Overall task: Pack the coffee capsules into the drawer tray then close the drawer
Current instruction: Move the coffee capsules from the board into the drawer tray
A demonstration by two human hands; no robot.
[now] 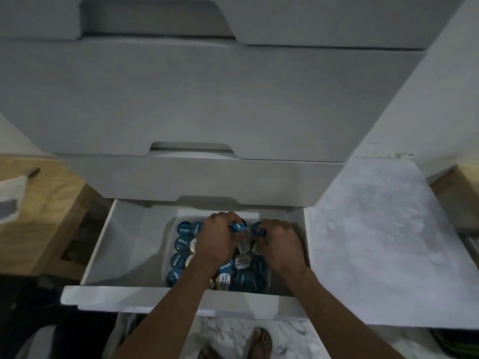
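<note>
A white drawer (134, 297) stands pulled out at the bottom of a grey cabinet. Inside it, on the right side, a clear plastic tray (169, 226) holds several coffee capsules (178, 260) with blue lids, and some with white or gold lids (242, 263). Both of my hands reach into the tray. My left hand (219, 240) grips a blue capsule (238, 226) at the tray's far edge. My right hand (281, 244) grips another blue capsule (258, 228) beside it. My forearms hide the middle of the tray.
Closed grey drawers (207, 99) stack above the open one. A pale marbled surface (375, 242) lies to the right. A wooden unit (44, 203) with a cloth on it stands at the left. My foot in a sandal (261, 343) is on the marble floor below.
</note>
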